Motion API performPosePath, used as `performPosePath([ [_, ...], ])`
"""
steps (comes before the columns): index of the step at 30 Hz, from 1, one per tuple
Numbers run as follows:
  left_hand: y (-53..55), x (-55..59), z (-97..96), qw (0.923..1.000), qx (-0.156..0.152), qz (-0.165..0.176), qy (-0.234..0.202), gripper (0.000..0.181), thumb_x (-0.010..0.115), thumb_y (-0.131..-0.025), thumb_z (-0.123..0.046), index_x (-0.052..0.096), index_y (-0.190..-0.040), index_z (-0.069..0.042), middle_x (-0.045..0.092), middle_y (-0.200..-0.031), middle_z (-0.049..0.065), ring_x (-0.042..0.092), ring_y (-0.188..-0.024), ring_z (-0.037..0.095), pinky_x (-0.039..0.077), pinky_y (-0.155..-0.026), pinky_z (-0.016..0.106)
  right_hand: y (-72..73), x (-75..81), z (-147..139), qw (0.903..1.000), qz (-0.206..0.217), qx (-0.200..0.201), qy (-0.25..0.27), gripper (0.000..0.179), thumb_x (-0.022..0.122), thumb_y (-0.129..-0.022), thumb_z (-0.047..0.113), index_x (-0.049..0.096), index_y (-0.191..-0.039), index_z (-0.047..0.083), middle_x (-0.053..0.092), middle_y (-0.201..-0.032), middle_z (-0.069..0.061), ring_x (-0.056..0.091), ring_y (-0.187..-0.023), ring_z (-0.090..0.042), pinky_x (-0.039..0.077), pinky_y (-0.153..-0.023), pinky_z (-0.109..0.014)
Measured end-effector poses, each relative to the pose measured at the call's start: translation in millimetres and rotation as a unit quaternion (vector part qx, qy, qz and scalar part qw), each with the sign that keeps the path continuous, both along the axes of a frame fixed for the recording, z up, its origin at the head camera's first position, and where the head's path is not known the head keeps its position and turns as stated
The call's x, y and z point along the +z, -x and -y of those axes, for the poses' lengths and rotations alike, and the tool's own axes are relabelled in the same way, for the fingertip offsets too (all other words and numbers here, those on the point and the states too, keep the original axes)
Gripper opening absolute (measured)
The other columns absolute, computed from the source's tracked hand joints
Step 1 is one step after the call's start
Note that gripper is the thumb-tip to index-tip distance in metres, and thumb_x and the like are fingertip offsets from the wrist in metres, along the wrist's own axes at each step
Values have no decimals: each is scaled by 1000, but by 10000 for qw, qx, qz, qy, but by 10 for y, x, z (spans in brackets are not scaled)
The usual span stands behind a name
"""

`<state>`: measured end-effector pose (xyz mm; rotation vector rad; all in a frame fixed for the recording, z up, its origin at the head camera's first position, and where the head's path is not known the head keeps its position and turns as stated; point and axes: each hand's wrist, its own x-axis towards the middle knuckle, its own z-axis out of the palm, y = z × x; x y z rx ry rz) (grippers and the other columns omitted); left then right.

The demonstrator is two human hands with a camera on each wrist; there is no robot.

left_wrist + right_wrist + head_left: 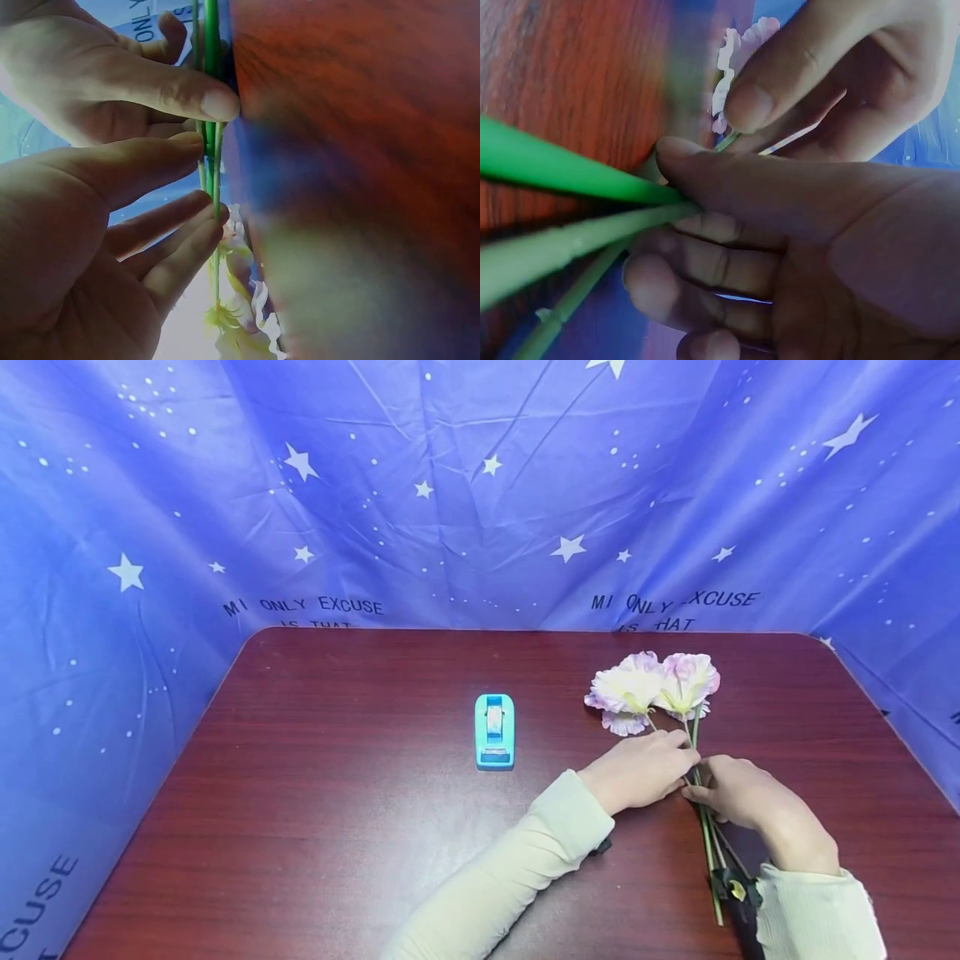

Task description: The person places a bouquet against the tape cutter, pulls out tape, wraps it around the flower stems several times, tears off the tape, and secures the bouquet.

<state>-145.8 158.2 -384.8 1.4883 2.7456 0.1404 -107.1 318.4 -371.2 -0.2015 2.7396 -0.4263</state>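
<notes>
Two pale pink and white flowers [627,687] lie toward the right back of the table, their long green stems [708,868] running toward the front edge. My left hand [641,768] pinches the stems just below the blossoms, thumb and fingertips meeting on them in the left wrist view. Close beside it, my right hand [753,797] grips the same bundle slightly lower. In the right wrist view the right thumb presses one bright green stem [570,165] and lighter ones against the curled fingers. Part of the stems is hidden by both hands.
A light blue tape dispenser [495,732] stands near the table's middle, left of the hands. The dark red-brown table [315,793] reaches back to a blue star-printed cloth [450,510]. A dark piece with a yellow-green spot [737,890] sits by the right cuff.
</notes>
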Motion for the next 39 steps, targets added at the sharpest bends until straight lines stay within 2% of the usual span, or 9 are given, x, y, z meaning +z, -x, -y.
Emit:
performPosePath([
  [4,1,-35,40,9999,-93,-48,-15,28,61,-99,-29,64,-126,-27,55,-129,-12,55,-116,3,45,-94,14,16,-26,-9,9999,79,-6,97,21,67,-92,18,59,-80,3,57,-59,0,57,-52,-12,44,-56,-35],
  [7,10,-46,52,9998,-147,-120,10,28,63,-97,-28,65,-125,-27,56,-127,-13,54,-116,3,46,-94,14,20,-34,-8,9999,6,-16,166,21,67,-92,17,57,-80,3,55,-60,0,57,-51,-13,45,-56,-35],
  [14,22,-12,57,9994,-97,-317,-67,27,63,-97,-29,65,-124,-27,56,-126,-13,54,-118,4,46,-95,15,6,6,-22,9980,-17,-72,621,14,63,-95,11,59,-88,-1,59,-66,0,64,-48,-13,54,-62,-39],
  [17,19,-7,54,9976,-206,-640,-183,26,61,-98,-27,66,-123,-26,57,-129,-11,54,-120,6,43,-100,16,-9,37,-44,9977,-40,-99,668,14,63,-95,11,60,-92,-3,61,-68,1,64,-50,-12,55,-64,-39],
  [22,21,-12,58,9892,-303,-1374,-409,25,59,-99,-24,68,-122,-24,58,-131,-7,55,-121,10,36,-109,21,-21,88,-57,9970,-94,-113,757,17,62,-96,10,59,-97,-6,62,-71,0,65,-50,-12,56,-65,-39],
  [30,81,-24,156,9826,-223,-1606,-907,23,59,-97,-16,66,-119,-21,58,-132,-6,51,-127,11,30,-115,24,-29,128,53,9970,-343,205,666,26,64,-94,12,59,-110,-9,60,-66,5,60,-47,-9,54,-64,-40],
  [35,124,3,195,9764,-225,-1947,-909,22,53,-101,-20,64,-120,-22,60,-127,-8,51,-126,10,26,-117,25,-54,151,83,9970,-370,303,616,14,64,-95,14,59,-93,1,59,-63,7,59,-47,-8,51,-62,-34],
  [39,151,32,212,9758,-214,-2057,-715,26,49,-102,-19,63,-123,-23,59,-130,-8,48,-131,12,23,-119,27,-70,186,73,9966,-384,382,627,14,64,-95,14,56,-86,7,60,-64,7,58,-47,-8,48,-58,-29],
])
